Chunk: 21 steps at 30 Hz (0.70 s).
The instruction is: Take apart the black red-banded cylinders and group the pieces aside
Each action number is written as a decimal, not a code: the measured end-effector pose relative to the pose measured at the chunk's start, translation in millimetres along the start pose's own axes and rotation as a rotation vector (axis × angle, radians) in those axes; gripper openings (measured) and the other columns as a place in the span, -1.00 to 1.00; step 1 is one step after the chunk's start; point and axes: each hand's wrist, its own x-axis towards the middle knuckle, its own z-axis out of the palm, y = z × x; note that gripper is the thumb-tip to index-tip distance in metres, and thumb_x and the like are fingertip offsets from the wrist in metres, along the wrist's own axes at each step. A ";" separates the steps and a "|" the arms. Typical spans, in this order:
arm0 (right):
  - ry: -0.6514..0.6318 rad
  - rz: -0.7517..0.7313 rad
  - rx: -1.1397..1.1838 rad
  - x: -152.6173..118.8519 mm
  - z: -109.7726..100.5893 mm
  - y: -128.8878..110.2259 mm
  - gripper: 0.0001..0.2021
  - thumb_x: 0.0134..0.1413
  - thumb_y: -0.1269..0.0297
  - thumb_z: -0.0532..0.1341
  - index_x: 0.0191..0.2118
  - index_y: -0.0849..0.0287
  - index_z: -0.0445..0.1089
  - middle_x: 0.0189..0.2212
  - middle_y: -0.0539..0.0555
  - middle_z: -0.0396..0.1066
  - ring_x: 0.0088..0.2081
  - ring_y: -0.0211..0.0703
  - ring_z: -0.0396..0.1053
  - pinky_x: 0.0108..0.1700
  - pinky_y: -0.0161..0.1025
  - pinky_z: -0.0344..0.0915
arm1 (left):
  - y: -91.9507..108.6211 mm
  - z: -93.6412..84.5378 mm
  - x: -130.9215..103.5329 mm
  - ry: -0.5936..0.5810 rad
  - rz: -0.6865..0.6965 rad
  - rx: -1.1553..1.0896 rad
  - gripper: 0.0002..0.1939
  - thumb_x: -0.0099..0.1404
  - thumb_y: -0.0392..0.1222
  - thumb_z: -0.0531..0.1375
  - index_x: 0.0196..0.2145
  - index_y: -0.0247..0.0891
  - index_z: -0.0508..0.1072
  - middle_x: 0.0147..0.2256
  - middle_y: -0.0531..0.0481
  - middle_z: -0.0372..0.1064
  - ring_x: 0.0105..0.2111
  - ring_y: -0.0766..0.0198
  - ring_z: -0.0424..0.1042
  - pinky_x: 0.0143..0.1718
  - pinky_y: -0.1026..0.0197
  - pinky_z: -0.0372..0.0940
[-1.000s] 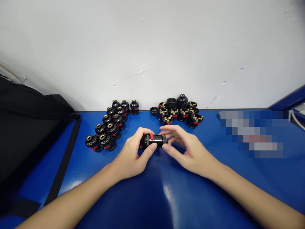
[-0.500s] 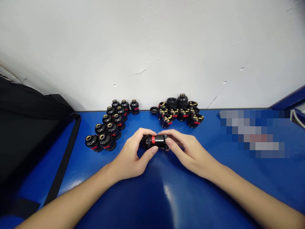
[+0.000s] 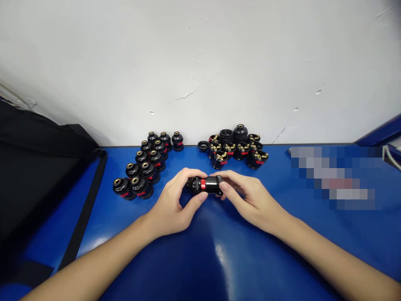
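Lying on its side between two bare hands, a black cylindrical fitting (image 3: 212,184) sits at the middle of the view, its narrow neck toward the left and its broad end toward the right. A small red tab (image 3: 203,184) faces up near its middle. Whether the fitting touches the table below cannot be told.

The left hand (image 3: 172,205) is clamped on the neck end, index finger arched over the far side and thumb pressed along the near side. The right hand (image 3: 247,194) closes around the broad end, its thumb on the rim and its other fingers curled behind, partly hidden. The fingertips of both hands come close together above the fitting.

Beyond the left hand, eleven capped black fittings (image 3: 139,188) stand upright in a slanting group, brass-coloured holes at their tops and red tabs showing on several. Past the right hand, open black cups (image 3: 242,151) with brass strips cluster together; behind them rise two stacks of black caps (image 3: 240,133), and a shallow black cap (image 3: 203,145) lies at the cluster's left edge.

All of this rests on a glossy blue table (image 3: 200,259) against a scuffed white wall (image 3: 200,62). Black fabric (image 3: 37,167) with a strap (image 3: 83,213) covers the left side; a pixelated patch (image 3: 338,179) blurs something at the right.
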 end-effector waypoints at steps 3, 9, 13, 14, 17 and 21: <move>0.005 -0.003 0.048 0.7 0.4 2.5 -0.78 0.45 0.16 0.23 0.09 0.08 0.45 -0.15 0.10 0.60 -0.22 -0.12 0.62 -0.10 -0.17 0.61 | 0.8 0.5 1.9 0.016 -0.061 0.006 -0.77 0.53 -0.13 0.20 0.09 -0.19 0.39 -0.13 -0.02 0.48 -0.20 0.25 0.49 -0.12 0.20 0.37; 0.075 -0.282 -0.091 0.9 2.1 4.2 -0.65 0.33 0.34 0.34 0.18 0.06 0.41 0.07 0.19 0.49 0.11 0.02 0.51 0.17 -0.01 0.54 | 2.1 1.3 3.5 0.058 -0.172 0.035 -0.80 0.55 -0.04 0.17 -0.06 -0.22 0.44 -0.38 0.10 0.40 -0.44 0.33 0.37 -0.38 0.27 0.26; 0.074 -0.126 -0.041 0.6 1.7 4.6 -0.62 0.38 0.22 0.31 0.23 0.09 0.37 0.00 0.16 0.57 -0.05 -0.05 0.60 0.01 -0.11 0.62 | -0.5 1.0 0.8 0.028 -0.008 0.028 -0.72 0.50 -0.17 0.22 0.13 -0.18 0.38 -0.04 -0.05 0.48 -0.13 0.24 0.50 -0.07 0.21 0.37; 0.060 -0.089 -0.022 0.6 1.9 5.3 -0.69 0.41 0.21 0.28 0.19 0.09 0.40 -0.07 0.12 0.59 -0.12 -0.09 0.62 -0.03 -0.14 0.62 | -0.8 1.1 0.5 0.024 0.005 0.030 -0.70 0.50 -0.18 0.22 0.15 -0.17 0.37 -0.01 -0.06 0.47 -0.09 0.22 0.51 -0.03 0.20 0.37; 0.061 -0.073 0.040 1.0 2.9 7.4 -0.74 0.39 0.23 0.30 0.12 0.08 0.42 -0.11 0.08 0.60 -0.17 -0.14 0.63 -0.04 -0.19 0.63 | 0.8 1.5 1.3 0.051 -0.052 0.047 -0.76 0.52 -0.13 0.20 0.08 -0.20 0.41 -0.12 -0.03 0.50 -0.20 0.25 0.51 -0.13 0.22 0.37; 0.085 -0.276 -0.057 1.1 3.0 5.7 -0.69 0.31 0.37 0.35 0.12 0.06 0.41 0.00 0.14 0.50 0.04 -0.05 0.55 0.13 -0.08 0.57 | 4.4 1.6 3.2 0.071 -0.232 0.068 -0.73 0.57 0.01 0.11 -0.12 -0.24 0.46 -0.48 0.12 0.38 -0.56 0.34 0.29 -0.50 0.26 0.17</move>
